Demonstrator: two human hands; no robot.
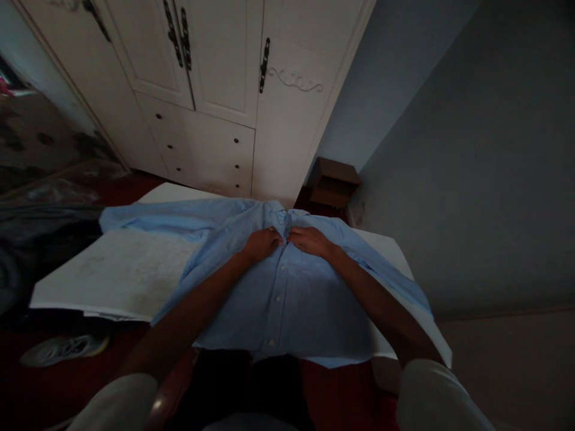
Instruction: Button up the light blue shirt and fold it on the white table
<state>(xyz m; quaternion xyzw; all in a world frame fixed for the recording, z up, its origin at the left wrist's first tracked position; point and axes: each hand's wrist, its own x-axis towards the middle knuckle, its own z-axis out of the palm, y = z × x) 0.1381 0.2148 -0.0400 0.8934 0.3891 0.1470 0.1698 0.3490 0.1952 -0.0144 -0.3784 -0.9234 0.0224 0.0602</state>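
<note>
A light blue button-up shirt (242,293) lies front side up, its collar at the far side and its sleeves spread to both sides. Under it is a white board-like table top (112,272) with greyish stains. My left hand (264,242) is closed on the left side of the button strip, just below the collar. Opposite it, my right hand (309,239) pinches the strip's other edge, the fingertips of both hands nearly meeting. Several buttons show along the strip nearer to me. Whatever button lies between my fingers is hidden.
A white wardrobe (215,108) with dark handles stands beyond the table. A small brown cabinet (335,179) sits in the corner by the grey wall (485,161). At the lower left, a shoe (65,349) rests on the red floor; dark cloth (58,239) is heaped at the left.
</note>
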